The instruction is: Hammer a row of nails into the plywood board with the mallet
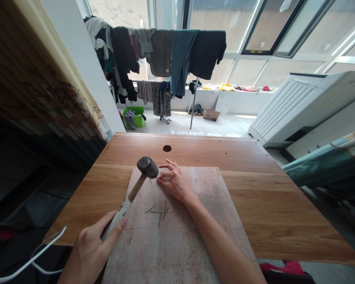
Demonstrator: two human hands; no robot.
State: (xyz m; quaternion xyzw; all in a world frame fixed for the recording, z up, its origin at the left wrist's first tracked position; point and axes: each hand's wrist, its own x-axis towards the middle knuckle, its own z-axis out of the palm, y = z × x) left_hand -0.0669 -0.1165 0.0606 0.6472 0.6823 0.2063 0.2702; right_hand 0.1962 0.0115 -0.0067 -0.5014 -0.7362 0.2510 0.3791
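Observation:
My left hand [96, 240] is wrapped around the pale, worn grip of a mallet [136, 188]. Its dark rubber head [148, 167] hangs over the upper left of a scuffed wooden board [195, 236], close to my right fingertips. My right hand [173, 179] rests on the board near its far edge, with thumb and index finger pinched together and the other fingers raised. Whatever is between those fingertips is too small to make out. Several loose nails [155, 211] lie on the board, nearer to me than the mallet head. Small dark marks dot the board right of my right hand.
Under the board is a wooden table [272, 205] with a round hole [167, 148] near its far edge. Beyond stand a rack of hanging clothes [180, 51] and a green basket [134, 117]. A white cable [32, 258] loops at lower left. Curtains [56, 79] hang at the left.

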